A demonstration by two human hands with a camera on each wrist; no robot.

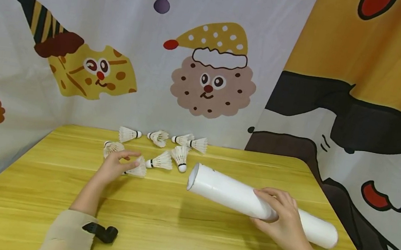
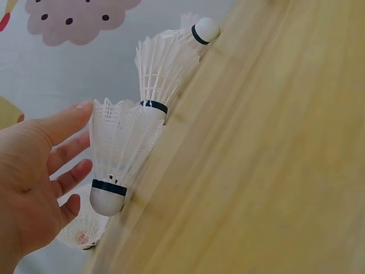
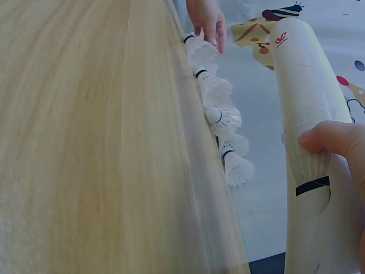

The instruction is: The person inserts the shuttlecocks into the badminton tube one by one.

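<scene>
My right hand grips a white shuttlecock tube around its middle, holding it tilted above the table with its round opening toward the left. In the right wrist view, the thumb presses on the tube above a shuttlecock picture. At the left, my left hand reaches over a white shuttlecock lying on the table. The left wrist view shows the loosely bent fingers beside that shuttlecock's skirt, thumb tip at its rim; firm contact cannot be told.
More shuttlecocks lie toward the back of the wooden table, including one right of my left hand and one pointing forward. A printed curtain hangs behind the table. A black strap device sits on my left sleeve.
</scene>
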